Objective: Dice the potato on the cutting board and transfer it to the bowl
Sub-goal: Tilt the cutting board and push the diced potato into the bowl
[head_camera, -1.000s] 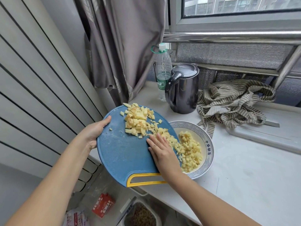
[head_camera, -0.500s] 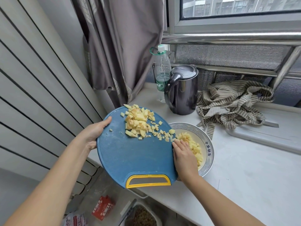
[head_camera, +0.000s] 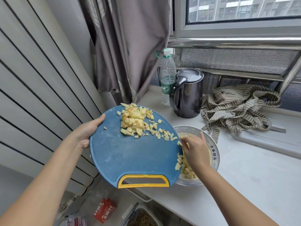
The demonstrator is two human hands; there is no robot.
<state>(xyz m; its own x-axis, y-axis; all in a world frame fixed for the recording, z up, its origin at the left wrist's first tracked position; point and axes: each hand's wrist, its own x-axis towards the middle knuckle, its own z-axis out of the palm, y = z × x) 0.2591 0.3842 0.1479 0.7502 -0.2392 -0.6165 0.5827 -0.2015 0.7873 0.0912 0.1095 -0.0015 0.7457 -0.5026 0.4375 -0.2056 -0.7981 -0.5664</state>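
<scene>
The single wide-angle camera, worn on the head, looks forward and down from close above the near left edge of the surface (head_camera: 244, 185), facing the window (head_camera: 241, 8) beyond its far edge.

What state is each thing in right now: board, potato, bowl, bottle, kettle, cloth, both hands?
Blue cutting board: tilted toward the bowl.
Diced potato: part piled on the board, part in the bowl.
Bowl: upright, partly filled.
Water bottle: upright, capped.
Electric kettle: upright, lid closed.
Striped cloth: crumpled.
Left hand: grips the board's rim.
Right hand: fingers loose, at the board's edge over the bowl.
</scene>
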